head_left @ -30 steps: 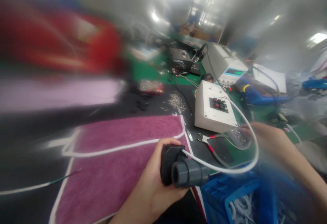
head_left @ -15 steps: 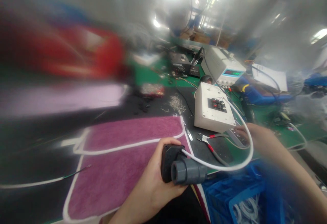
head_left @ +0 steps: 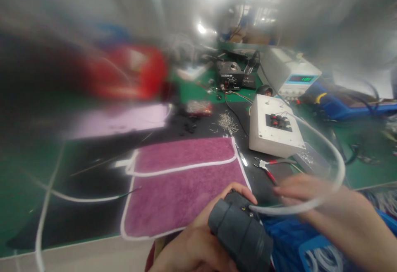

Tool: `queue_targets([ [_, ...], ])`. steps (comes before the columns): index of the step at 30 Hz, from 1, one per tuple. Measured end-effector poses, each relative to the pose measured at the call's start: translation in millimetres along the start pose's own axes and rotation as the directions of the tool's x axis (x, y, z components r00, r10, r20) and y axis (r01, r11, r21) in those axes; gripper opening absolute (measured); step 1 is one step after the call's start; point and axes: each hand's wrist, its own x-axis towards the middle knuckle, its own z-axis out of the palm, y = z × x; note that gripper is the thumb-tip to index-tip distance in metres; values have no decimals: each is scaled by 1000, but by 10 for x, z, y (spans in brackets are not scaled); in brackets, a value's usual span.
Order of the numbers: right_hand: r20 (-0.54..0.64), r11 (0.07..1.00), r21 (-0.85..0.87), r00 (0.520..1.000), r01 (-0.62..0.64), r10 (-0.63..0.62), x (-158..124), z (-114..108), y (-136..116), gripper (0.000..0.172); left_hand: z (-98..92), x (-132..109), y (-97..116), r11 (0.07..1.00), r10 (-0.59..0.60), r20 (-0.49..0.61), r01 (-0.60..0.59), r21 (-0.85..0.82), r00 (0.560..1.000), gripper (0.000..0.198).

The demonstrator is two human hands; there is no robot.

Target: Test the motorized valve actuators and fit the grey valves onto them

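My left hand [head_left: 198,239] is wrapped around a black housing [head_left: 238,201] with a dark grey pipe fitting [head_left: 240,234] on it. A white cable [head_left: 339,160] comes out of the housing and loops up toward a white box [head_left: 273,127]. Small brass-coloured spots show on the housing's face. My right hand [head_left: 316,197] is at the right of the housing, beside the cable, with its fingers drawn together. Motion blurs its fingertips, and what they hold, if anything, is too small to make out. Red-handled cutting pliers [head_left: 268,170] lie just beyond it.
A purple cloth [head_left: 182,193] with white edging covers the mat. Beyond it are a pile of small metal pins [head_left: 228,123], a soldering station [head_left: 229,75] and a power supply [head_left: 290,73]. A small-parts tray [head_left: 310,160] lies right; a blue crate [head_left: 288,239] holds white cables.
My right hand has left the parts tray and come left toward the housing. My left hand has tilted the housing, so the fitting points differently. The view has shifted.
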Motion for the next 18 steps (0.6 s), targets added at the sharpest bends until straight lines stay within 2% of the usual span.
queue_targets([
  [3, 106, 975, 205, 988, 90, -114, 137, 189, -227, 23, -38, 9, -42, 999, -41, -12, 41, -4, 999, 48],
  [6, 203, 923, 379, 966, 71, -157, 263, 265, -383, 20, -71, 3, -22, 998, -66, 15, 65, 12, 998, 51],
  [8, 242, 914, 400, 954, 65, -174, 308, 264, -439, 19, -83, -13, 3, 998, -59, 30, 58, 28, 998, 58],
  [12, 305, 913, 378, 911, 152, -278, 318, 220, -463, 22, -84, -40, 71, 990, -55, 37, 50, 134, 998, 85],
  [15, 389, 904, 411, 875, 114, -287, 312, 212, -430, 22, -81, -27, 130, 983, -88, 67, 76, 165, 994, 98],
  [18, 385, 906, 420, 892, 59, -237, 316, 234, -396, 22, -74, 1, 164, 983, -57, 81, 42, 177, 995, 99],
])
